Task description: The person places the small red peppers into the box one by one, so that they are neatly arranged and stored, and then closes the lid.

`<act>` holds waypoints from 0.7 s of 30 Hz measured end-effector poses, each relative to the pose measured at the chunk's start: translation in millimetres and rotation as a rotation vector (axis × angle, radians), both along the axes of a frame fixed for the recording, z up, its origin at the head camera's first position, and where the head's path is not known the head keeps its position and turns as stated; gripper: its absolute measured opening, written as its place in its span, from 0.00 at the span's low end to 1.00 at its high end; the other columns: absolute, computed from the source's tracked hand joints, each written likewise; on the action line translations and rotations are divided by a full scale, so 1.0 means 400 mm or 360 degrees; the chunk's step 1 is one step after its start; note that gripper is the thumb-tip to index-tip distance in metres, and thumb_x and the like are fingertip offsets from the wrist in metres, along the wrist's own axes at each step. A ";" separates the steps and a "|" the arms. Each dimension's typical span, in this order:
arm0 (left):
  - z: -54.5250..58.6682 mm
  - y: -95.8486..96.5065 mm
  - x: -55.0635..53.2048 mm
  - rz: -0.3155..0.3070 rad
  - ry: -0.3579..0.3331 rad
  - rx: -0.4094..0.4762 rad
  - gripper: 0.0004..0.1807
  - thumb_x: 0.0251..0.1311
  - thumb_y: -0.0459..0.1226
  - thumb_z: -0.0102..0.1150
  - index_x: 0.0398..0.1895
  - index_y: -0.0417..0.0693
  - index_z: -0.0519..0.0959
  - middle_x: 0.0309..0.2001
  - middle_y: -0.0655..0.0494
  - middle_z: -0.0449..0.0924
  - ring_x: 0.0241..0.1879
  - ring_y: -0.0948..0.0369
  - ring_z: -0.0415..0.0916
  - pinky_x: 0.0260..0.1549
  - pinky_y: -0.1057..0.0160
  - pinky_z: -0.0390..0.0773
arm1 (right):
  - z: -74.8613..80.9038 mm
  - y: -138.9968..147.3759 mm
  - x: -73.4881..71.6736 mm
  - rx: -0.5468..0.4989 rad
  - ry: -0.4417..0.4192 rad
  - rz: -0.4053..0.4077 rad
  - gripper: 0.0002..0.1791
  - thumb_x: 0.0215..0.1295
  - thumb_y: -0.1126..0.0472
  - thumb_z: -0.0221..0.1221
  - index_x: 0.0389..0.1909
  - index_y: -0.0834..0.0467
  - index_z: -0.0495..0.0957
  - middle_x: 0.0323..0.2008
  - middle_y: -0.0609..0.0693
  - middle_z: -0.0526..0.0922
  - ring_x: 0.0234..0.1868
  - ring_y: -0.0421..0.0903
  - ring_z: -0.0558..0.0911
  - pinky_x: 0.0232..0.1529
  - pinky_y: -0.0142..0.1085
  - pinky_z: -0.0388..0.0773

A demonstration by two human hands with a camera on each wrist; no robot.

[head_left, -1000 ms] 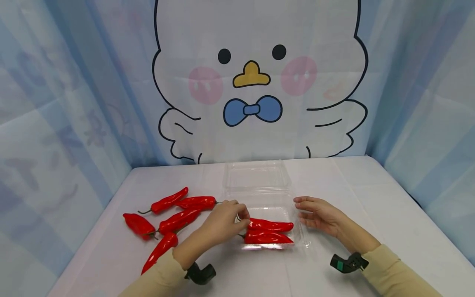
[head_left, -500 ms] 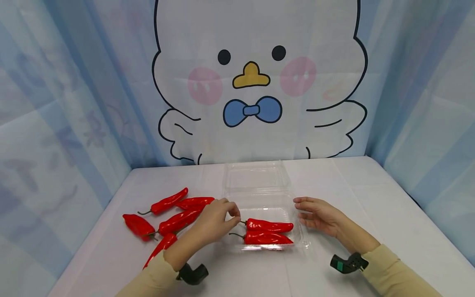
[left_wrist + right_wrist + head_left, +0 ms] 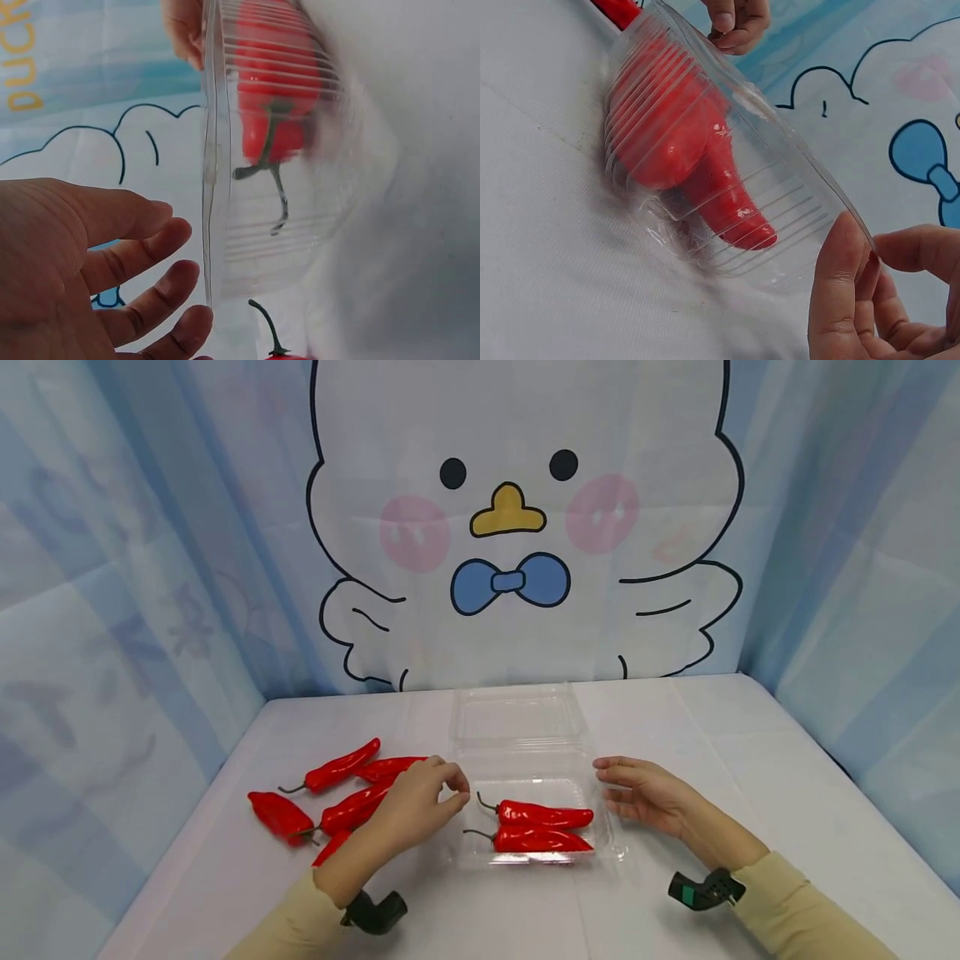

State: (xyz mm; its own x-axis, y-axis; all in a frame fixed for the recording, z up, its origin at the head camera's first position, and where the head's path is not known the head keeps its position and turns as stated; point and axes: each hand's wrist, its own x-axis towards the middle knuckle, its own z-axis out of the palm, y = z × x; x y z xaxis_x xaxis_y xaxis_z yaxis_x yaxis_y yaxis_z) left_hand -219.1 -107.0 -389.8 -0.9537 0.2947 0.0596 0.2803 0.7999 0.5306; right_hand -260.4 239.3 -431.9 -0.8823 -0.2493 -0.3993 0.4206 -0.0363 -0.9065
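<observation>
At far left hangs a blue curtain (image 3: 150, 568), beside the white table (image 3: 750, 760). On the table's left part lie five red loose peppers: the leftmost (image 3: 279, 817) by itself on the outer side, a far one (image 3: 342, 766) slanting with its stem toward the left, and three more partly covered by the left hand and arm. The left hand (image 3: 420, 806) holds nothing; its fingers are bent in a relaxed way, spread a little beside the box's left rim, and whether a fingertip touches that rim I cannot tell. A black wrist camera (image 3: 378, 912) sits under that wrist, at the beige left sleeve (image 3: 292, 918). Next comes the clear box (image 3: 540, 858), its lid (image 3: 517, 714) laid back on the far side. Inside, toward the front, two peppers lie side by side, a rear one (image 3: 543, 816) and a front one (image 3: 540, 841), both stems pointing left. Behind the table is a backdrop with a cartoon duck (image 3: 510, 635) in a blue bow tie (image 3: 510, 582). The right hand (image 3: 648, 797) pinches the box's right rim between thumb and fingers. Below it are another wrist camera (image 3: 705, 889) and the right sleeve (image 3: 802, 906).
</observation>
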 end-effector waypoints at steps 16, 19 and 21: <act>0.009 -0.039 -0.011 0.0113 -0.0011 -0.0039 0.07 0.60 0.38 0.73 0.38 0.55 0.84 0.45 0.53 0.83 0.47 0.53 0.80 0.43 0.57 0.86 | 0.000 0.005 -0.001 -0.0014 0.0001 0.0028 0.23 0.76 0.56 0.58 0.65 0.61 0.68 0.50 0.50 0.77 0.39 0.42 0.81 0.44 0.33 0.86; 0.013 -0.048 -0.015 0.0142 -0.0011 -0.0054 0.06 0.61 0.38 0.72 0.39 0.55 0.84 0.44 0.54 0.83 0.47 0.54 0.79 0.44 0.56 0.86 | 0.002 0.005 -0.001 -0.0017 0.0005 0.0028 0.22 0.76 0.56 0.58 0.65 0.61 0.68 0.51 0.51 0.77 0.39 0.42 0.81 0.44 0.33 0.86; 0.014 -0.054 -0.017 0.0156 -0.0005 -0.0073 0.07 0.61 0.39 0.72 0.39 0.54 0.84 0.44 0.54 0.83 0.47 0.54 0.78 0.45 0.56 0.85 | 0.002 0.005 -0.001 -0.0012 0.0008 0.0024 0.22 0.76 0.57 0.58 0.64 0.61 0.69 0.51 0.51 0.77 0.39 0.42 0.81 0.44 0.33 0.86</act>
